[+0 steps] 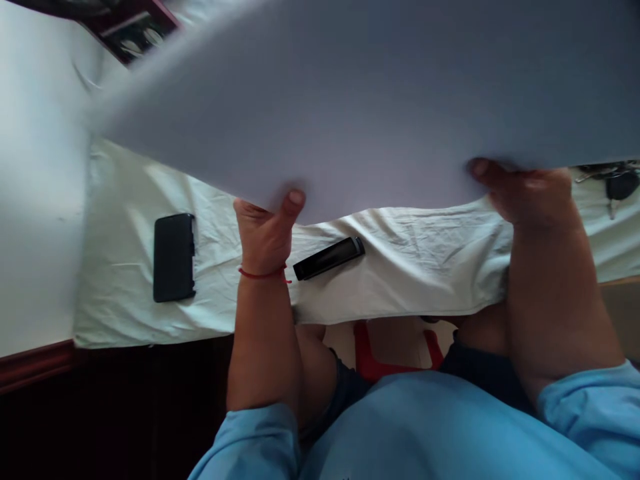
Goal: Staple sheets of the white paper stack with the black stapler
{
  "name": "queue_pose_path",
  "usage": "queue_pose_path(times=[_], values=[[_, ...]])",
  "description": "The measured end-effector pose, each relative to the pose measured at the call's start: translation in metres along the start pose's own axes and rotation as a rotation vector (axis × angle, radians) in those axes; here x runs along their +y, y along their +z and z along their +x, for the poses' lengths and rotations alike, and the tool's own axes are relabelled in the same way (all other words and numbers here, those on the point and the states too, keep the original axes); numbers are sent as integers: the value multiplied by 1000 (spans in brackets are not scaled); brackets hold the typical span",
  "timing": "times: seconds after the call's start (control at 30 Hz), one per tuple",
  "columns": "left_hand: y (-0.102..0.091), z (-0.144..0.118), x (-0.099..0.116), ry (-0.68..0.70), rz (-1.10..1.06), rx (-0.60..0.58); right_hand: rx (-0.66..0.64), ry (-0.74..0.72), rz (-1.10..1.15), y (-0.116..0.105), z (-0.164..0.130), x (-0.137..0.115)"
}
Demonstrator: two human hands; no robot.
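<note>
A large, pale grey-white sheet of paper [360, 100] fills the upper part of the view, raised above the cloth-covered table. Its near edge bends in a slight wave, and its far side runs out of view. My left hand [270, 223] grips this edge left of the middle, thumb on top and fingers hidden underneath. Farther right, my right hand [527, 190] pinches the same edge in the same way. Below the sheet, a slim black object that looks like a stapler [329, 258] lies between my forearms.
A black rectangular case or device [173, 258] lies on the pale tablecloth [410, 267] at left. Keys [620, 183] show partly at the right edge. A dark red frame [137, 33] stands at the upper left near the white wall [40, 187]. A red stool [367, 353] is below.
</note>
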State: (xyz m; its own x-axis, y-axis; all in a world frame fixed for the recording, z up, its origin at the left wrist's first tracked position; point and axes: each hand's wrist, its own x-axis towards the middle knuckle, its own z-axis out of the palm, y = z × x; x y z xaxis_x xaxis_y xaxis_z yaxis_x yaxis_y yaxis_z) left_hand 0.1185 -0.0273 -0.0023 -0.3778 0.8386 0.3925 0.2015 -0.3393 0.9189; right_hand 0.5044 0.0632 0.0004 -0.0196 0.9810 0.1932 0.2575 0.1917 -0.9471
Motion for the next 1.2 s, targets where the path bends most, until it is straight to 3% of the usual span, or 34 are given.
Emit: queue_pose_path(times=[0.1,0.23,0.4,0.53,0.73,0.87,1.0,1.2], values=[[-1,0,1,16,53,-25,-27,-46,-24,0,0,-9],[6,-1,-1,-32,142,-91,-45,43,-50,3,-1,-15],[12,1,-6,-16,120,-46,38,68,-103,6,-3,-16],[5,3,-6,11,161,-33,35,-20,-97,4,-3,-15],[8,6,1,-84,175,-128,-9,76,-218,4,-2,-15],[10,5,8,-181,118,-201,-35,66,-78,4,3,-10],[8,4,8,-258,50,-278,-42,169,91,3,8,-11],[4,4,0,-448,132,-373,-82,311,97,-1,3,-30]])
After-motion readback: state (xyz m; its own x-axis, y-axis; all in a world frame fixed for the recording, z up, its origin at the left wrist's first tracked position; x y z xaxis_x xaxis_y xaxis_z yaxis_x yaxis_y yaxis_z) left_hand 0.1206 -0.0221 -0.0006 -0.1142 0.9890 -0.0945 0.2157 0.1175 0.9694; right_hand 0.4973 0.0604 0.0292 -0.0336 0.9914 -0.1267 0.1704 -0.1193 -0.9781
